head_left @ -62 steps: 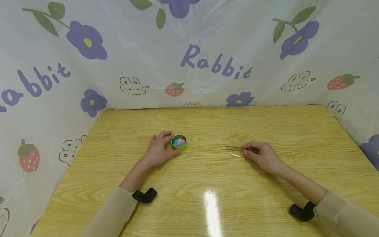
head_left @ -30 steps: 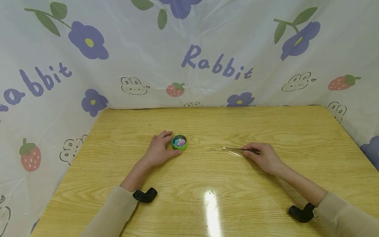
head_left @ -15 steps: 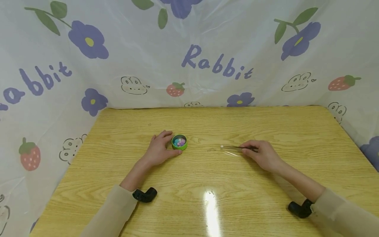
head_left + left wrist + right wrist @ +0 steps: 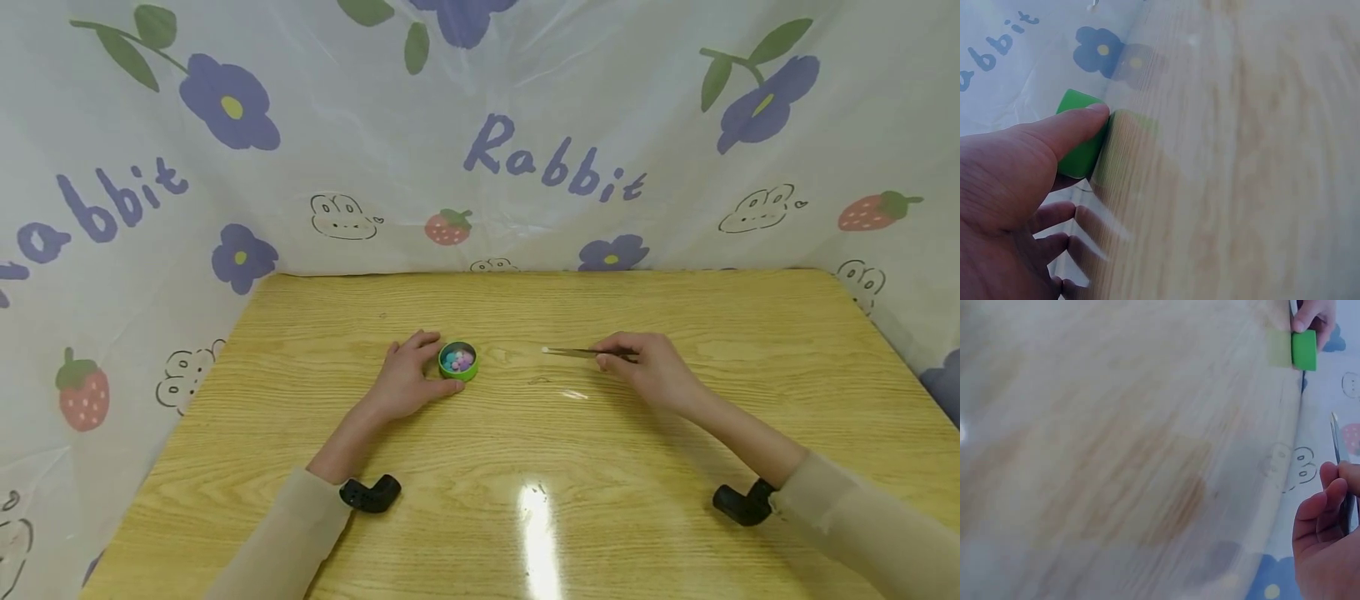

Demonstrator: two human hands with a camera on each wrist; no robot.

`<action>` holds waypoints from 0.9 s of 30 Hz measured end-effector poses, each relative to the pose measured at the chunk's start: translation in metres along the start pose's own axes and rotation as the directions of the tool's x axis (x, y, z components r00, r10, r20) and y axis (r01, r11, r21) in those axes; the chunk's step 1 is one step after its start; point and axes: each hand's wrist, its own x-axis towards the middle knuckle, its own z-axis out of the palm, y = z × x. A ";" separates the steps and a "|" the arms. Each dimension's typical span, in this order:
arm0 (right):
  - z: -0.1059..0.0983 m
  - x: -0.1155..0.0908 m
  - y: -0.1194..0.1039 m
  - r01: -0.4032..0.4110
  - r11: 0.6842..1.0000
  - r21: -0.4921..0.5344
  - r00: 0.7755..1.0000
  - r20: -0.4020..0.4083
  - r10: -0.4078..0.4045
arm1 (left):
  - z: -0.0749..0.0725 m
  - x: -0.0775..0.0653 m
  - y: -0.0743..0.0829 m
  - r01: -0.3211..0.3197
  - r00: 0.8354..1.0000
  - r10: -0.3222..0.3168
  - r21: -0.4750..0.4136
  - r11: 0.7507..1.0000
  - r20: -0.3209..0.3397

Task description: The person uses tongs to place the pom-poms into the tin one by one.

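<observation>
My left hand (image 4: 402, 379) holds a small round green tin (image 4: 466, 376) on the table between thumb and fingers. Several little balls (image 4: 458, 361), blue, pink and purple, lie inside it. In the left wrist view the thumb presses on the green side (image 4: 1082, 156) of the tin. To the right, my right hand (image 4: 651, 365) pinches a pair of tweezers (image 4: 576, 352), tips pointing left toward the tin. A tiny white ball (image 4: 544, 350) shows at those tips. Seen from the right wrist, the tweezers (image 4: 1337, 437) rise above the tabletop.
The wood-grain table (image 4: 420, 533) has a glossy surface with a bright reflection at the front. A printed white sheet (image 4: 540, 75) hangs behind and around it. Black wrist pieces (image 4: 371, 494) sit at both cuffs.
My right hand has lifted and moved left and farther back, bringing the tweezers and white ball nearer the tin. The left hand and tin stay in place.
</observation>
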 end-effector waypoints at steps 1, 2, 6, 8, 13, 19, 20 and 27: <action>0.000 0.002 -0.002 0.003 1.000 0.001 1.000 0.002 -0.003 | 0.000 0.000 0.000 0.000 1.000 0.000 -0.001 1.000 -0.001; 0.001 0.004 -0.003 0.005 1.000 0.005 1.000 0.003 -0.005 | 0.000 0.000 0.000 -0.001 1.000 0.001 0.001 1.000 -0.001; 0.004 0.009 -0.007 0.022 1.000 0.022 1.000 0.003 -0.022 | -0.001 0.000 0.000 0.001 1.000 -0.001 0.002 1.000 0.002; 0.006 0.011 -0.009 0.022 0.999 0.030 1.000 0.001 -0.022 | -0.001 0.000 0.000 0.003 1.000 -0.003 0.006 1.000 0.005; 0.011 0.017 -0.011 0.019 0.998 0.059 1.000 0.004 -0.019 | -0.002 -0.001 0.001 0.003 1.000 -0.003 0.012 1.000 0.006; 0.016 0.028 -0.018 0.034 0.997 0.065 0.999 0.025 -0.035 | -0.003 -0.001 -0.001 0.003 1.000 -0.003 0.016 1.000 0.000; 0.018 0.029 -0.019 0.036 0.997 0.066 0.999 0.025 -0.038 | -0.003 -0.001 -0.001 0.004 1.000 -0.004 0.016 1.000 0.001; 0.030 0.038 -0.023 0.032 0.994 0.104 0.999 0.026 -0.035 | -0.003 -0.001 0.000 0.006 1.000 -0.006 0.007 1.000 0.010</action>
